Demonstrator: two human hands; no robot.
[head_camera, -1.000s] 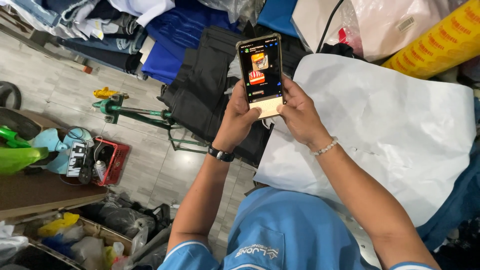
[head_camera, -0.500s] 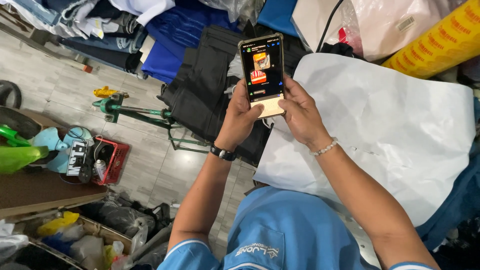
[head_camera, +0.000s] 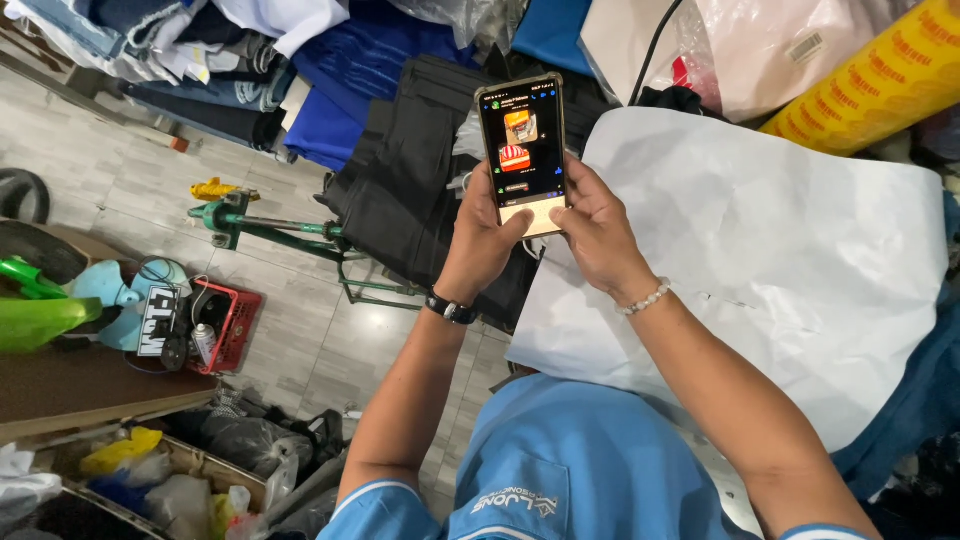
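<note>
Both thumbs rest on the pale lower part of a smartphone (head_camera: 522, 150) screen, the fingers of the left hand (head_camera: 482, 240) and right hand (head_camera: 592, 228) wrapped closed around its edges. The phone is held upright in the air, above the edge of a large white sheet (head_camera: 780, 260) covering the surface. Black folded garments (head_camera: 400, 180) lie just beyond, with blue fabric (head_camera: 350, 70) behind. A red crate (head_camera: 232, 325) sits on the tiled floor (head_camera: 110, 190) at left.

Both arms raised, left hand (head_camera: 482, 240) and right hand (head_camera: 598, 228) cupped together, thumbs inward.
</note>
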